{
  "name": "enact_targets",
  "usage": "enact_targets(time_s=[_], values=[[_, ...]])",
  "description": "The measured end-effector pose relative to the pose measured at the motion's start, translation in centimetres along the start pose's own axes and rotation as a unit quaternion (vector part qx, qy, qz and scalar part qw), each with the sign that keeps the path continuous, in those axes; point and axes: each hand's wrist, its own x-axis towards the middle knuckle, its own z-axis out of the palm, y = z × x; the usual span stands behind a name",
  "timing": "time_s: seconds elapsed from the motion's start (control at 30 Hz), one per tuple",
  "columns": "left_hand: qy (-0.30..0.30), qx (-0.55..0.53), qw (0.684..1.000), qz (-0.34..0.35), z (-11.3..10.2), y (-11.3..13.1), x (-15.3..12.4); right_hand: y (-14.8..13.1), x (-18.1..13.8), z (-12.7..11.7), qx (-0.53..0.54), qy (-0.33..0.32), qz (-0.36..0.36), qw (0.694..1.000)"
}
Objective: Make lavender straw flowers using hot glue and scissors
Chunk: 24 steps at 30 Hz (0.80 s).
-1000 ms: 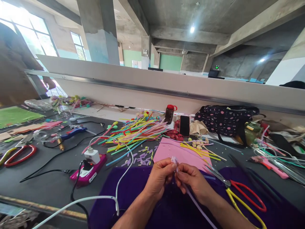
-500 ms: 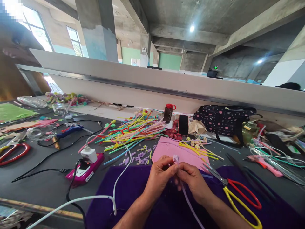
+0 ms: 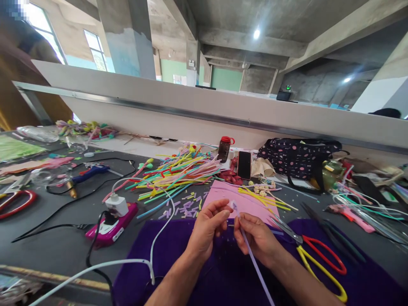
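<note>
My right hand [image 3: 258, 238] pinches a long lilac straw [image 3: 253, 259] near its top, and the straw runs down past my wrist. My left hand [image 3: 207, 227] is beside it, thumb and fingers closed on the straw's frayed tip. Both hands hover over a purple cloth [image 3: 178, 255] at the near edge of the dark table. Just beyond them lies a pink foam sheet [image 3: 236, 197] with yellow straws on it.
Scissors with red and yellow handles [image 3: 318, 261] lie right of my right hand. A pile of coloured straws [image 3: 174, 172] and cut bits sits ahead left. A pink power strip [image 3: 111, 225] with white charger and cables lies left. A bottle [image 3: 224, 148], phone [image 3: 244, 164] and dotted bag [image 3: 299, 159] stand behind.
The hands have drawn slightly apart; the left fingers now reach for the straw's tip instead of pressing against the right hand. The view has shifted a little to the right.
</note>
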Motion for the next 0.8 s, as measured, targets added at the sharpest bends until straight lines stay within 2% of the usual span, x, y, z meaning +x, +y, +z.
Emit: enact_targets(time_s=[0.27,0.43,0.57,0.8], values=[[-0.016,0.009,1.0,-0.005,-0.1,-0.2,0.1,0.0,0.0,-0.2,0.042,-0.026,-0.003,0.999],[0.057,-0.034,0.997,0.046,-0.3,0.2,0.5,-1.5,0.0,-0.9,0.059,0.007,-0.056,0.997],[0.118,-0.102,0.984,0.082,-1.0,0.8,0.8,-2.5,0.2,-1.4,0.087,0.032,-0.069,0.993],[0.16,-0.172,0.965,0.116,-2.3,1.7,1.4,-2.8,0.3,-2.0,0.115,0.03,-0.068,0.991]])
